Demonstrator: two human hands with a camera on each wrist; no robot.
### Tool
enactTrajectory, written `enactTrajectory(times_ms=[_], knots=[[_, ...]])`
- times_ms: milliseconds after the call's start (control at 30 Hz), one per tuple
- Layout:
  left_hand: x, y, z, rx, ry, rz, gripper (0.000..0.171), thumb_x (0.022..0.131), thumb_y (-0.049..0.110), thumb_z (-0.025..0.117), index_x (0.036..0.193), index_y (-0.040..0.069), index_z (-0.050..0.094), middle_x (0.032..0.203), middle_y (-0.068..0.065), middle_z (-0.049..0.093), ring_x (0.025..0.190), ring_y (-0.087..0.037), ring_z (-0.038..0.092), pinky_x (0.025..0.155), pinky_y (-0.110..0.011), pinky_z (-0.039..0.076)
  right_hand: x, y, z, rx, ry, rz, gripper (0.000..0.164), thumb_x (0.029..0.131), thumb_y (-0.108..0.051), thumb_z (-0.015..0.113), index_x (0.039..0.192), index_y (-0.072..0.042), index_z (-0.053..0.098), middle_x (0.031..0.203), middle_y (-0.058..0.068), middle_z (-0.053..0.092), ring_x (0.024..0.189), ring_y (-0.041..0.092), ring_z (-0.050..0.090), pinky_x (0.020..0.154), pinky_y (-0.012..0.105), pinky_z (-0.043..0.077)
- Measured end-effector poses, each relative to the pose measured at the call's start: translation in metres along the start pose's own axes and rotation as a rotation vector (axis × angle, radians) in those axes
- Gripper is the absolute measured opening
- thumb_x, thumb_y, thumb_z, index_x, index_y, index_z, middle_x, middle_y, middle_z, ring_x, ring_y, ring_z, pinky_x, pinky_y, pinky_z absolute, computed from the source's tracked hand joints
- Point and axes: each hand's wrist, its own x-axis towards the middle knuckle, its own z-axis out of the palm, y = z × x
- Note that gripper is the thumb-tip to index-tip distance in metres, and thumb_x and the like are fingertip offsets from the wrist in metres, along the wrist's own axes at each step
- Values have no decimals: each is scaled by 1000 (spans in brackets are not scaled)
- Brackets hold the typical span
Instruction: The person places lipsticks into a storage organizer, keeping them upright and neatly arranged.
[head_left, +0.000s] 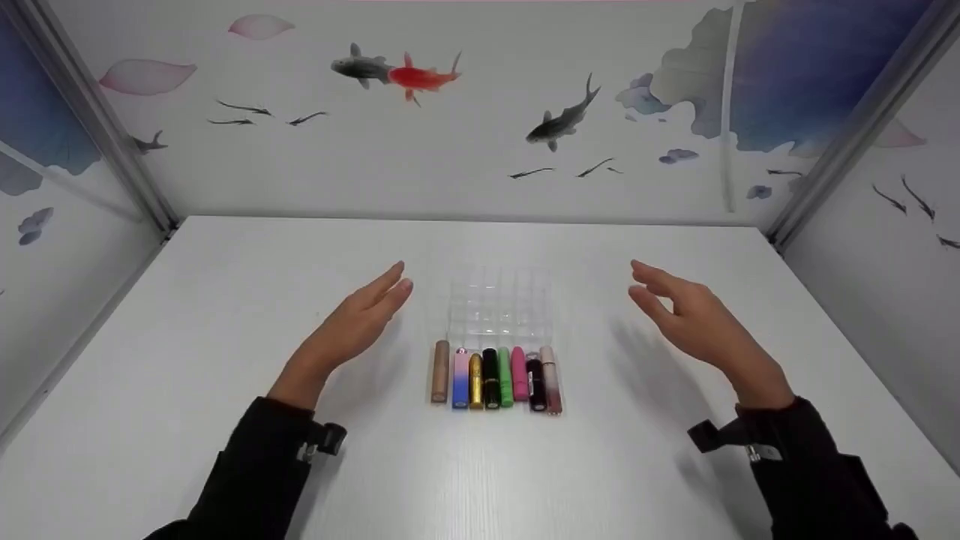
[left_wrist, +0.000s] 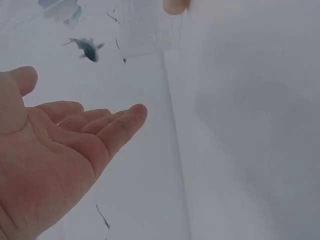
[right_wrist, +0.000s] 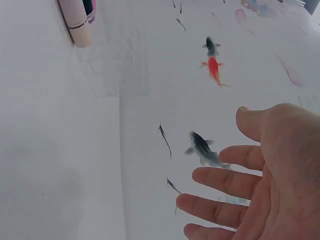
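Observation:
My left hand (head_left: 352,322) hovers over the table left of a clear compartment organizer (head_left: 501,307), fingers extended and palm bare in the left wrist view. On the other side, my right hand (head_left: 694,319) is raised with its fingers spread and nothing in them. In front of the organizer lies a row of lipstick-like tubes: a brown tube (head_left: 440,373), a pink-and-blue one (head_left: 460,381), a gold one (head_left: 475,382), a black one with a gold band (head_left: 490,379), a green one (head_left: 505,377), a pink one (head_left: 519,373), a dark one (head_left: 535,384) and a pale-to-maroon one (head_left: 550,381).
The white table (head_left: 225,315) meets a back wall (head_left: 465,172) printed with fish and petals. Printed side panels (head_left: 67,262) with metal corner posts (head_left: 112,120) enclose the table at left and right. Both sleeves carry black wrist straps (head_left: 326,437).

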Motion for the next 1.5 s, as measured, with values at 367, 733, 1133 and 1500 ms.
enactTrajectory(times_ms=[367, 733, 1133, 1500], knots=[[22, 1, 32, -23, 84, -92, 74, 123, 46, 52, 181, 2, 36, 182, -27, 48, 165, -49, 54, 136, -64, 45, 23, -19, 26, -20, -15, -34, 60, 124, -33, 58, 171, 5, 52, 153, 31, 74, 132, 53, 77, 112, 71, 60], [55, -36, 62, 139, 98, -83, 68, 117, 47, 64, 168, 2, 59, 151, -21, 77, 135, -37, 77, 112, -53, 65, 37, -28, 51, -57, -150, -19, 52, 123, -33, 60, 157, 5, 67, 139, 29, 80, 115, 43, 81, 104, 63, 64], [83, -71, 79, 247, 53, -56, 57, 117, 41, 67, 162, 7, 68, 135, -13, 86, 105, -19, 78, 99, -45, 67, 41, -27, 70, -98, -209, -92, 32, 118, -25, 67, 126, 1, 85, 119, 16, 88, 108, 34, 81, 101, 58, 65], [75, -55, 79, 317, 65, -62, 40, 117, 28, 69, 151, 8, 78, 142, -11, 84, 113, -21, 73, 108, -46, 65, 42, -31, 78, -108, -212, -97, 26, 115, -20, 71, 122, -1, 87, 112, 12, 89, 91, 17, 70, 84, 36, 55]])
